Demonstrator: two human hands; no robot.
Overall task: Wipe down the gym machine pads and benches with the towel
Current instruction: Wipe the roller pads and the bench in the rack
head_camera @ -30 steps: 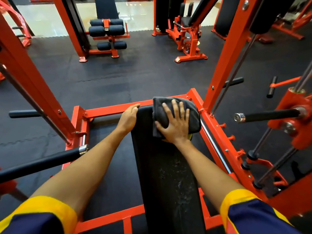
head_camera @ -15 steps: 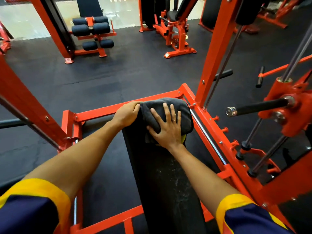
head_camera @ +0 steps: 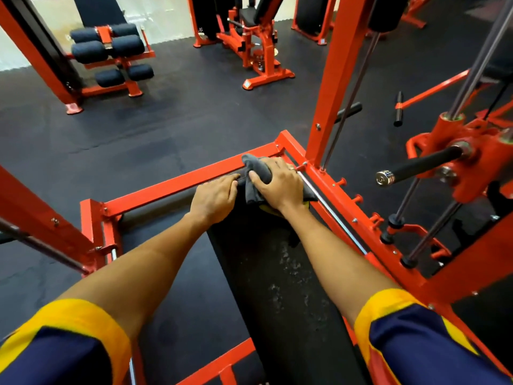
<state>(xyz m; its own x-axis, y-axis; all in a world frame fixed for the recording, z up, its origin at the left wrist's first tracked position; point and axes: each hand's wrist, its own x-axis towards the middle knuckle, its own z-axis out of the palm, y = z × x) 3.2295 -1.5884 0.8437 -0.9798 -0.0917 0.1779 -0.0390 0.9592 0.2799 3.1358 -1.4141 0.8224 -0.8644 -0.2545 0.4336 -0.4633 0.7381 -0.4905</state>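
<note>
A long black bench pad [head_camera: 280, 279] runs away from me inside an orange frame, its surface speckled with pale marks. At its far end my right hand [head_camera: 280, 184] grips a bunched dark grey towel [head_camera: 256, 169] with a yellow underside, fingers curled over the pad's far right corner. My left hand [head_camera: 215, 198] rests beside it on the far left edge of the pad, fingers curled over the rim and touching the towel.
An orange base frame [head_camera: 177, 180] surrounds the bench. At right an orange upright [head_camera: 338, 79] and a bar with a chrome-tipped black handle [head_camera: 416, 165] stick out. Beyond, on the black rubber floor [head_camera: 166, 120], stand a roller-pad bench [head_camera: 111, 48] and another orange machine [head_camera: 255, 45].
My right hand went from lying flat on the spread towel to gripping it bunched up, sliding over the far right end of the pad. The left hand stayed at the far edge.
</note>
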